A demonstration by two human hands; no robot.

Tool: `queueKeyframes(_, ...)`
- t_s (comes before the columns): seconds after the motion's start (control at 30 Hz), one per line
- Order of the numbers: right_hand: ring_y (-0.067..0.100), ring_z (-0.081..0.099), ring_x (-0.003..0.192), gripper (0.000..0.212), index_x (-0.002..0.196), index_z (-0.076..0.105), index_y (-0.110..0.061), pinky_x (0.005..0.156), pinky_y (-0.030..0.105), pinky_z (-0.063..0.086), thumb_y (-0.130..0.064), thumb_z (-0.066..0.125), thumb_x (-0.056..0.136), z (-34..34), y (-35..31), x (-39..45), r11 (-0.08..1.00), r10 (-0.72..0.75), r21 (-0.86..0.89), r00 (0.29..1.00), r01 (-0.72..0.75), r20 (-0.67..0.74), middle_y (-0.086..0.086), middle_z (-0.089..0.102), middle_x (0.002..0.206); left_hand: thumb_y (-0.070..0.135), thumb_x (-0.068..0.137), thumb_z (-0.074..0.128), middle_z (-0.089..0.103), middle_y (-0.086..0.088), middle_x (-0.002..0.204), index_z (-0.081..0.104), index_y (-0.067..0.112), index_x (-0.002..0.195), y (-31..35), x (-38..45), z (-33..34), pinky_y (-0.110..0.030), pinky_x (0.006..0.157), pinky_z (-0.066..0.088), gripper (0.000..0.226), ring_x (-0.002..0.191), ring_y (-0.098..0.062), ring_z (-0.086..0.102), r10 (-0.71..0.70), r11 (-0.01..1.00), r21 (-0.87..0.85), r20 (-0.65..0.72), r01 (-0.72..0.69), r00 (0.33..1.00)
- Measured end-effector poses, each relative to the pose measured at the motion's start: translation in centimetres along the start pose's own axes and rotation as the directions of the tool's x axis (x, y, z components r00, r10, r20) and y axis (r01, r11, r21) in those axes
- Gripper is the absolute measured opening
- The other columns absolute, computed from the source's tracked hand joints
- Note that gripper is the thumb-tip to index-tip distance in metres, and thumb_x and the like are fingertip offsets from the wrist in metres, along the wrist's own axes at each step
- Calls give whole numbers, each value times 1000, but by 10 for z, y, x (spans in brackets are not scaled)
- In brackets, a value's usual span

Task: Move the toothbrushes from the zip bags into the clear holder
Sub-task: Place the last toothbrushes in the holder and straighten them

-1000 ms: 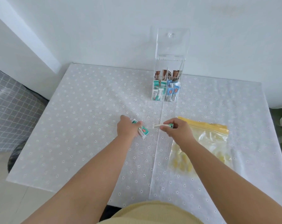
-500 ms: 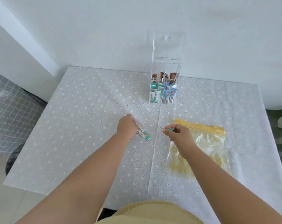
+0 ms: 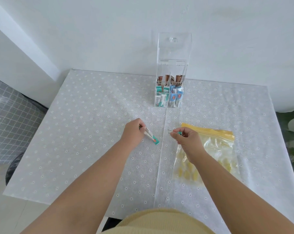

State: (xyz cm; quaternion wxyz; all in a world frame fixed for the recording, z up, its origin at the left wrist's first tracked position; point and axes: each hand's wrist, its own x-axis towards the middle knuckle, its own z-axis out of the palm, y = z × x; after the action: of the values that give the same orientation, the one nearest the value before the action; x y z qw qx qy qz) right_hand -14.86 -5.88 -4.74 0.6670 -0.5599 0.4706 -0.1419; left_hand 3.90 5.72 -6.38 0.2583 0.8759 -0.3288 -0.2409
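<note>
A red oval label on the blue packets [image 3: 176, 97] in the clear holder [image 3: 174, 48] seems to read "aro", sideways. The small print on the teal packets [image 3: 161, 100] is too fine to read.

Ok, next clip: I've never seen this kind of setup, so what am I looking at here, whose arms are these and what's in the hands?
There is no machine here. A person wears a camera on the head, so the single view looks forward and down along their own bare arms.

The left hand holds a small white and teal packet in a pinching grip. The right hand pinches a similar small item, mostly hidden by the fingers.

On the dotted tablecloth lies a zip bag with a yellow seal strip and yellowish pieces inside, partly under the right forearm. Farther back stands the clear holder, lid up, divided into compartments that already hold teal, blue and brown packets.
</note>
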Motion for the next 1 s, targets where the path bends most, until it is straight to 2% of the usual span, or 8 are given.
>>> queueKeyframes(0.1,9,42,55,14,68,70,-29,55,22,38,-26,80,76,-6,-9,5,986,-97,-143,995,90,-38,-5,54,64,13,91,62,62,8,79,61,22,84,5,0,-9,-8,50,40,11,64,-7,56,45,995,-91,-30,-48,999)
queueKeyframes(0.2,-1,43,42,12,72,69,-33,42,12,37,-29,77,79,-11,-28,14,934,-205,-311,977,178,-58,-9,61,63,15,91,63,63,9,80,61,23,84,20,8,-24,-6,55,42,11,68,-4,58,98,982,-154,-95,-112,991)
queueKeyframes(0.4,-9,52,47,10,94,74,-31,43,5,36,-27,71,85,-15,-87,46,833,-396,-438,917,337,-48,-9,66,76,9,87,64,61,18,76,62,20,81,70,38,-60,-1,61,39,13,69,8,58,292,925,-151,-306,-349,906)
queueKeyframes(0.53,-4,42,35,25,114,71,-25,39,5,29,-24,65,90,-14,-119,68,759,-445,-533,895,373,-8,-14,58,64,6,86,62,61,13,79,62,18,83,93,59,-73,-4,65,40,13,69,1,57,384,898,-63,-368,-435,847)
queueKeyframes(0.6,-5,42,35,26,117,70,-22,36,4,29,-22,63,92,-13,-128,79,730,-443,-569,896,380,30,-12,63,72,5,87,60,63,9,83,63,14,85,100,69,-77,-11,67,43,9,72,-7,58,420,889,-12,-375,-457,826)
queueKeyframes(0.7,-3,46,43,25,116,71,-18,40,2,32,-20,61,93,-10,-140,92,632,-437,-665,892,398,119,3,72,106,6,88,59,65,0,86,64,11,88,107,81,-82,-27,69,49,7,75,-15,59,452,885,67,-353,-460,819)
queueKeyframes(0.83,8,52,66,21,109,73,-17,61,16,38,-17,59,92,-3,-153,103,490,-381,-768,894,412,237,4,71,106,3,89,56,65,-9,89,64,5,91,113,94,-81,-39,71,51,9,80,-25,59,501,865,184,-249,-467,829)
queueKeyframes(1.0,14,55,79,19,101,73,-17,74,27,48,-13,58,90,12,-164,116,329,-327,-830,879,450,347,3,69,106,3,89,54,62,-10,93,63,6,95,115,102,-74,-36,69,47,11,82,-27,58,523,838,270,-150,-474,839)
